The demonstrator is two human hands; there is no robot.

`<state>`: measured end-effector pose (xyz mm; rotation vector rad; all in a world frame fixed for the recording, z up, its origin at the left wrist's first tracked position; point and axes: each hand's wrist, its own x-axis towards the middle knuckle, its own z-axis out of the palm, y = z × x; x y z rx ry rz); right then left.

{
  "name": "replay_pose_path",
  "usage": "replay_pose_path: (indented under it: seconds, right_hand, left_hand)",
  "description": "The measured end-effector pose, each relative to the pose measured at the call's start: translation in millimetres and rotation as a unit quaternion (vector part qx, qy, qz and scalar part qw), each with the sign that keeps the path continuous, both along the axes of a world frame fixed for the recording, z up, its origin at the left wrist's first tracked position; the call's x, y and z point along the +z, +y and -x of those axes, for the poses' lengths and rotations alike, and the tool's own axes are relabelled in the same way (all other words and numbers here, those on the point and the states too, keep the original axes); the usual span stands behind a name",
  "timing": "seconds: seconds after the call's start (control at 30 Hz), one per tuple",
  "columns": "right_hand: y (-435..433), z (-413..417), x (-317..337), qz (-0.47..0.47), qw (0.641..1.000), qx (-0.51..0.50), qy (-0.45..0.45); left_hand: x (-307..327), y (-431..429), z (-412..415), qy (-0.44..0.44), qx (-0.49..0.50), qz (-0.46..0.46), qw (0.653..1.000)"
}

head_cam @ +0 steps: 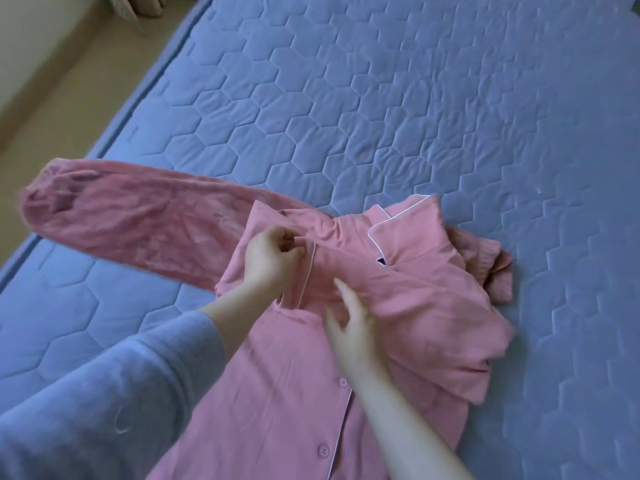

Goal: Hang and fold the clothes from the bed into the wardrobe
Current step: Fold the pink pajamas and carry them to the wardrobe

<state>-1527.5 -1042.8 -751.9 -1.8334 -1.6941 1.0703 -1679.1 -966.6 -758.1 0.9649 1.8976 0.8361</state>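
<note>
A pink button-up pyjama shirt [408, 306] with white piping lies spread on the blue quilted bed [381, 98], collar toward the far side. One long sleeve [131, 216] stretches out to the left, and the other is bunched at the right. My left hand [273, 256] pinches a fold of the shirt's front near the piped pocket edge. Just right of it, my right hand [353, 330] rests flat on the shirt's chest with fingers spread, pressing the cloth down.
The bed's left edge [114, 123] runs diagonally, with beige floor [62, 74] beyond it. A curtain hem [138, 8] hangs at the top left. Bare quilt stretches beyond and to the right of the shirt.
</note>
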Motion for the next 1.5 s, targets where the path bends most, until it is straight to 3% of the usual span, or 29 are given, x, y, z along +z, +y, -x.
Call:
replay_pose_path:
  seconds: [0.13, 0.37, 0.43, 0.53, 0.67, 0.8, 0.9, 1.0, 1.13, 1.23, 1.37, 1.5]
  right_hand:
    - [25.2, -26.0, -14.3, -0.048, 0.994, -0.013, -0.099]
    - [56.5, -86.3, -20.7, 0.025, 0.968, 0.014, -0.25]
    - [59.2, -91.6, -20.8, 0.009, 0.972, 0.012, -0.235]
    - [64.5, -88.2, -11.6, -0.089, 0.984, -0.037, -0.147]
    - [81.7, -68.9, -2.5, -0.135, 0.983, -0.049, -0.11]
    - [92.6, -51.0, -17.9, -0.037, 0.984, 0.001, -0.175]
    - [85.1, -48.3, -20.0, -0.036, 0.987, -0.007, -0.154]
    - [60.3, -59.9, -10.1, -0.094, 0.989, -0.022, -0.111]
    - [10.6, -97.7, -3.4, -0.143, 0.976, -0.054, -0.156]
    - [-24.0, -127.2, -9.2, -0.102, 0.972, -0.102, -0.188]
    - [-56.9, -155.1, -28.8, -0.002, 0.96, -0.106, -0.257]
    - [-70.3, -171.8, -45.0, 0.07, 0.934, -0.101, -0.336]
  left_hand:
    - [-25.2, 2.9, 6.8, 0.016, 0.003, 0.003, 1.0]
    - [-51.4, -10.4, -3.3, 0.095, -0.086, 0.116, 0.985]
    - [-49.0, -8.7, -5.5, 0.083, -0.064, 0.072, 0.992]
    - [-34.0, -4.7, -2.4, 0.011, 0.009, -0.033, 0.999]
    - [-31.5, -9.9, 27.9, 0.108, 0.007, -0.06, 0.992]
    - [-47.7, -16.1, 43.3, 0.199, -0.03, 0.06, 0.978]
    - [-48.7, -16.1, 31.3, 0.232, -0.052, 0.1, 0.966]
    - [-41.7, -16.6, 10.2, 0.303, -0.103, 0.043, 0.946]
    - [-23.5, -22.2, -28.9, 0.333, -0.153, -0.024, 0.93]
    - [-14.5, -29.5, -58.3, 0.278, -0.205, -0.066, 0.936]
    - [-9.7, -41.0, -95.7, 0.15, -0.304, -0.048, 0.94]
    - [-10.9, -49.9, -123.6, 0.153, -0.354, -0.061, 0.921]
